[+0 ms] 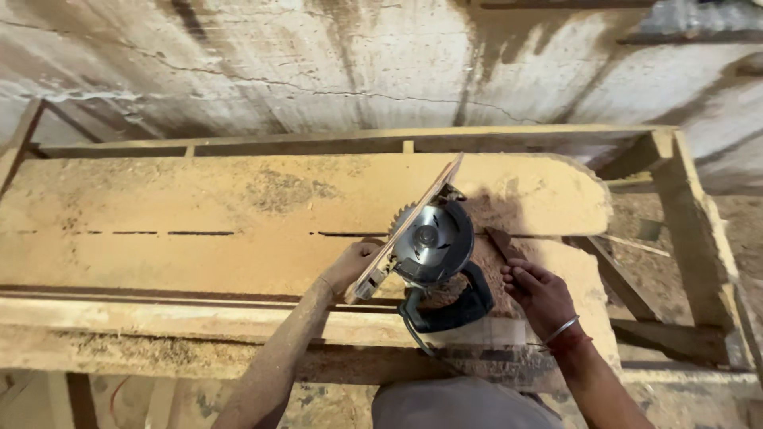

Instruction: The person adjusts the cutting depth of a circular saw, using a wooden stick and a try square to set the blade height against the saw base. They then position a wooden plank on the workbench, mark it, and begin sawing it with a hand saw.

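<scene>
Near the board's right edge, left hand grips the tilted circular saw's baseplate; right hand lies loosely curled.

circular saw tilted on edge, frame centre | left hand grips its base plate | right hand beside it, on sawdust-covered surface

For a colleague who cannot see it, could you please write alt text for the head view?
A circular saw lies tipped on its side on a sawdust-covered wooden workbench. The left hand holds its base plate; the right hand rests beside it on the bench.
</scene>
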